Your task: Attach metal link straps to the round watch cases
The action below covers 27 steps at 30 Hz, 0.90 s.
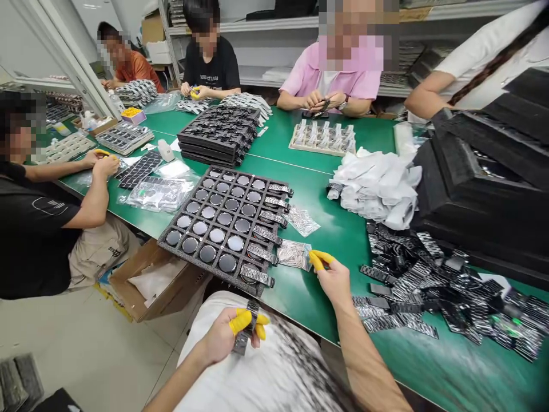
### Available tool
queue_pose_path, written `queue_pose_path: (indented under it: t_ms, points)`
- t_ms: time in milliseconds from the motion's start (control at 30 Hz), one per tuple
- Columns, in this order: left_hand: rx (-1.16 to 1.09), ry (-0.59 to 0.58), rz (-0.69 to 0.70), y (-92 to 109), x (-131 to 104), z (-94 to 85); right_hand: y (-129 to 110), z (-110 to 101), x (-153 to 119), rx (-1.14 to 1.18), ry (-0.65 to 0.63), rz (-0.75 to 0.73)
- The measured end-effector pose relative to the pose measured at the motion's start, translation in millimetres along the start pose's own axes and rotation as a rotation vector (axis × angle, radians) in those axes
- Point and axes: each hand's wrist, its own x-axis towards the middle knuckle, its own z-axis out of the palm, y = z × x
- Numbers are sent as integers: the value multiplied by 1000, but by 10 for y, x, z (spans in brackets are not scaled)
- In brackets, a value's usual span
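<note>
My left hand is closed around a black metal watch band, held over my lap. Yellow finger cots cover several fingertips on both hands. My right hand reaches over the green table, its fingertips pinched together at the edge of a small plastic bag of thin metal pins. Whether they grip the bag or a pin from it, I cannot tell. A second bag of pins lies just behind. Left of the bags is a black foam tray with rows of round watch heads; bands hang over its right side.
Loose black watch bands are heaped at the right, beside white wrapped bundles and stacked black trays. More filled trays stand farther back. Co-workers sit around the green table. A cardboard box is below the edge.
</note>
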Motion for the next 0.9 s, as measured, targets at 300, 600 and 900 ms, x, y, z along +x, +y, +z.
queue_pose_path:
  t_ms: [300, 600, 900]
  points:
    - [-151, -132, -62, -234, 93, -203, -206, 21, 23, 180, 255, -147]
    - [-223, 143, 100, -279, 245, -235, -319, 31, -191, 498, 313, -184]
    - [132, 109, -45, 41, 317, -14, -1087, 229, -1221, 960, -98, 4]
